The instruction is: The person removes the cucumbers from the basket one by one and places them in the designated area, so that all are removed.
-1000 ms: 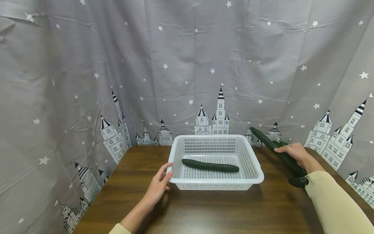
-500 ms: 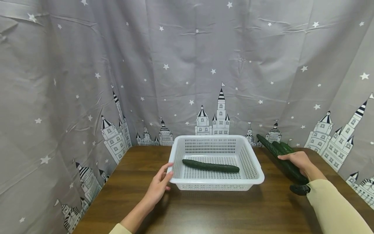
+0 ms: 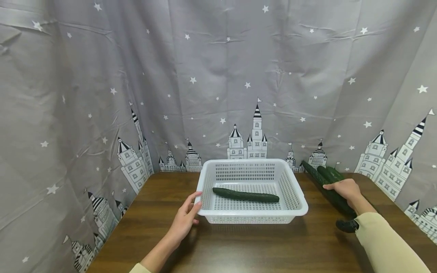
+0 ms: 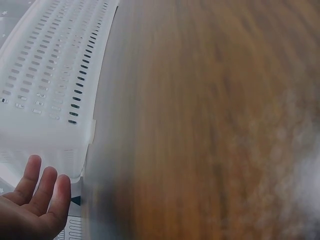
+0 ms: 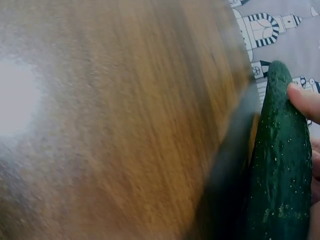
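In the head view a white plastic basket (image 3: 252, 219) with slotted sides stands on the table, and one long dark green cucumber (image 3: 246, 195) lies across its floor. My left hand (image 3: 184, 218) holds the basket's left rim near the front corner; the left wrist view shows several fingers (image 4: 60, 195) against the basket's outside. To the right of the basket, my right hand (image 3: 346, 191) grips a cucumber (image 3: 312, 172) with thumb and fingers around it. That same cucumber (image 5: 282, 165) fills the right side of the right wrist view, slanting close over the table.
Beside the gripped cucumber, further right, lie more cucumbers (image 3: 336, 173), partly hidden by the right hand. The brown wooden table (image 3: 239, 246) ends at a grey curtain (image 3: 205, 76) printed with stars and castles. A black band (image 3: 347, 226) sits at the right wrist.
My right hand has lowered the cucumber and shifted it slightly right, alongside the other cucumbers, which show more now. The left hand and the basket stay in place.
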The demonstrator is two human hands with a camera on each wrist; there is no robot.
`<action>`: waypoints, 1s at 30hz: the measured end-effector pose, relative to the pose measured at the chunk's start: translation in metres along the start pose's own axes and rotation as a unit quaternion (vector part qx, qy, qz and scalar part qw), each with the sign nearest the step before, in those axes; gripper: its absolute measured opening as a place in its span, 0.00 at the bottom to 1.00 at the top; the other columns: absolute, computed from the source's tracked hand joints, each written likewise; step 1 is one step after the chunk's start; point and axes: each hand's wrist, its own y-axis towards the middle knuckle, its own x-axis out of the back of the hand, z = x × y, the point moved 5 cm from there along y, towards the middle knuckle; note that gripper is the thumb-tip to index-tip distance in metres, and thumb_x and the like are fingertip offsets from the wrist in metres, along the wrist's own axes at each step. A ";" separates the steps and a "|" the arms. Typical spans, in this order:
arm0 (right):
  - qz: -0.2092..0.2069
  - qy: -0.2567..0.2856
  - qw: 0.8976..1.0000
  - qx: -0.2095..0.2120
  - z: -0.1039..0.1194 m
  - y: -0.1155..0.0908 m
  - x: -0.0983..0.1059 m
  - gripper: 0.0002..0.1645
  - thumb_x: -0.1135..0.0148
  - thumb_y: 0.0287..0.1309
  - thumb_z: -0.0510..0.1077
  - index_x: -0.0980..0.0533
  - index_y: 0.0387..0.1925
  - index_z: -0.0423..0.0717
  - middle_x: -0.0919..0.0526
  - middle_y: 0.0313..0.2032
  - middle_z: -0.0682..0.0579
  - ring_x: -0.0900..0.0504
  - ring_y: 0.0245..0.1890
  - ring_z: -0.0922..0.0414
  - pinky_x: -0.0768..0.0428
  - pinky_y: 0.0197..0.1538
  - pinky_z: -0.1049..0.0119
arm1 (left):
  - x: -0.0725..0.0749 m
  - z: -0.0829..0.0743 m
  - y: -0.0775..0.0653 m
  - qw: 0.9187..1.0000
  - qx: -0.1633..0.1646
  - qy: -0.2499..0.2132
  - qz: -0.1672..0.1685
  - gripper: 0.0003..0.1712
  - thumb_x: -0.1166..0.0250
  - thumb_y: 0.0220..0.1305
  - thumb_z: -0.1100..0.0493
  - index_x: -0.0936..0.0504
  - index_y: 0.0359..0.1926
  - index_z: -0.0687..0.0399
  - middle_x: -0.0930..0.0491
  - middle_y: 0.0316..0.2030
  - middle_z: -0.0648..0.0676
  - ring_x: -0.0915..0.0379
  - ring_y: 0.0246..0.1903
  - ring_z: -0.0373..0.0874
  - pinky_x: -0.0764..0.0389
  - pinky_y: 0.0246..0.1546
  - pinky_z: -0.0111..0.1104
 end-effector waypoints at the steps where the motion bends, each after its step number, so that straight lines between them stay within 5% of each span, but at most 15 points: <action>1: -0.004 -0.001 1.000 -0.004 0.000 -0.001 -0.001 0.56 0.31 0.57 0.61 0.39 0.64 0.16 0.44 0.68 0.20 0.41 0.66 0.25 0.34 0.67 0.36 | 0.000 0.001 0.000 1.000 0.001 0.001 -0.001 0.25 0.43 0.75 0.46 0.31 0.69 0.40 0.21 0.54 0.64 0.25 0.44 0.46 0.20 0.38 0.40; 14: -0.038 -0.079 0.996 0.009 0.006 -0.004 -0.012 0.43 0.30 0.53 0.54 0.28 0.49 0.15 0.31 0.57 0.17 0.30 0.54 0.23 0.26 0.54 0.35 | -0.001 0.002 0.000 1.000 0.001 0.007 -0.001 0.25 0.44 0.75 0.46 0.31 0.70 0.40 0.21 0.53 0.64 0.25 0.45 0.47 0.21 0.37 0.39; 30: -0.069 -0.103 0.991 -0.041 0.002 -0.004 -0.002 0.43 0.30 0.51 0.57 0.26 0.48 0.19 0.27 0.51 0.19 0.23 0.46 0.28 0.21 0.37 0.42 | 0.000 0.001 0.000 1.000 -0.001 0.014 -0.007 0.24 0.44 0.76 0.47 0.31 0.69 0.40 0.20 0.51 0.64 0.25 0.43 0.46 0.20 0.37 0.39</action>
